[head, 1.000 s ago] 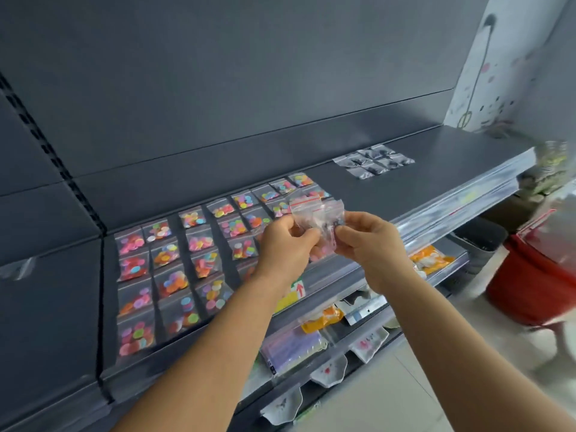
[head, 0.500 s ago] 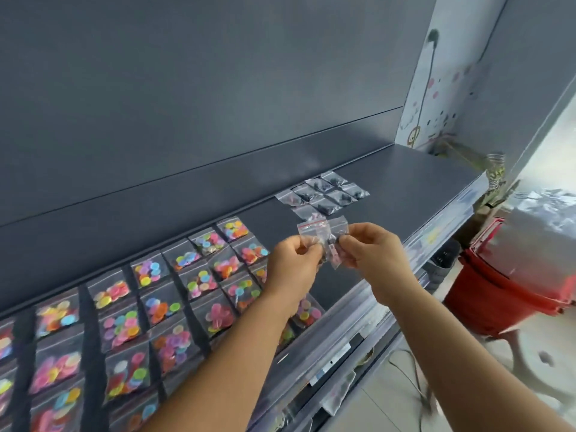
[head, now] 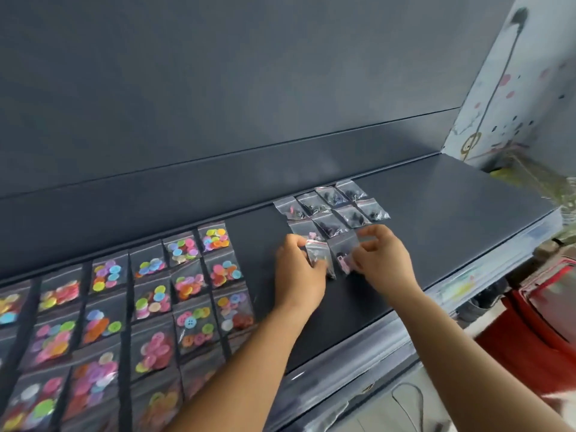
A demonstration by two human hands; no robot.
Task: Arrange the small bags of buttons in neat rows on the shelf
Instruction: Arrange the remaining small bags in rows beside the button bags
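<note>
Dark grey shelf [head: 436, 232] carries rows of colourful button bags [head: 190, 285]. Right of them lies a cluster of dark button bags [head: 330, 210]. Just in front of that cluster, left hand [head: 299, 272] pinches one small bag [head: 314, 255]; right hand [head: 386, 260] pinches another bag [head: 343, 255].

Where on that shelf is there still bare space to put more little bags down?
Bare shelf runs right of the dark-button bags to the far end, and along the front edge below both hands. A narrower bare strip separates the colourful bags from the left hand. The left side is packed. The right hand and left hand each hold a bag.
</note>
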